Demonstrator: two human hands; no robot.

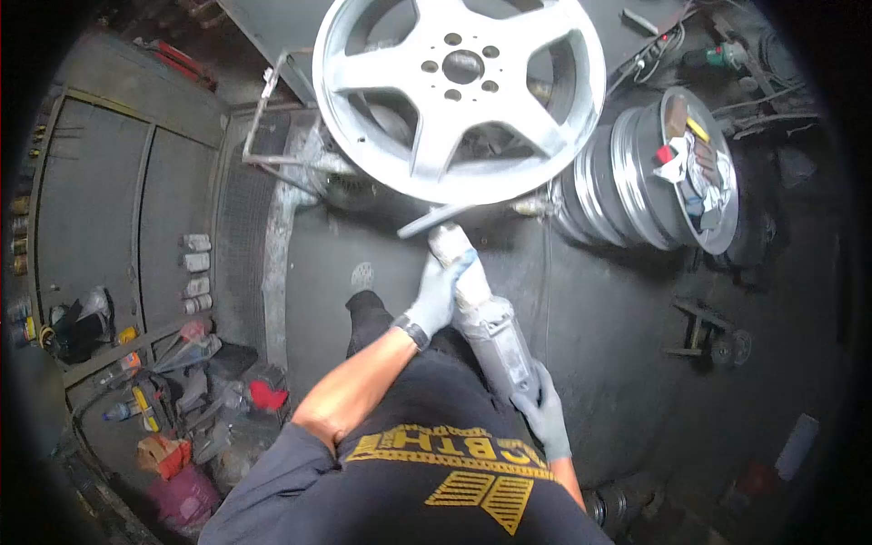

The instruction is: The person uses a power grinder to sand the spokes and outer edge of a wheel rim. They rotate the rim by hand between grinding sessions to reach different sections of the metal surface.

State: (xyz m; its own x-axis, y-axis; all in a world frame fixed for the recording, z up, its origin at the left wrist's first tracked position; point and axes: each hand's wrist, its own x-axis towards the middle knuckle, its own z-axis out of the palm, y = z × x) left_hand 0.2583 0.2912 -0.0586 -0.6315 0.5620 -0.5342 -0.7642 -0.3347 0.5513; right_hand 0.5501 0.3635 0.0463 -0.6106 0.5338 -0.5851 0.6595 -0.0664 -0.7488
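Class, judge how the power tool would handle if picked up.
The power tool is probably heavy for its size: left grip and right grip both support it. With its hard-looking casing, it should stay stiff.

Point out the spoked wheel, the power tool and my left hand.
Spoked wheel [469, 113], head view: hub face below centre.
Power tool [496, 338], head view: body casing.
Left hand [435, 303], head view: gloved back.

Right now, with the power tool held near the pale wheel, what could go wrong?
The disc on the power tool appears close below the rim of the pale wheel; an unintended tilt might gouge it. The left grip is near the disc, so a slip could bring it into contact. Loose items sit on the right-hand wheels and might fall if bumped.
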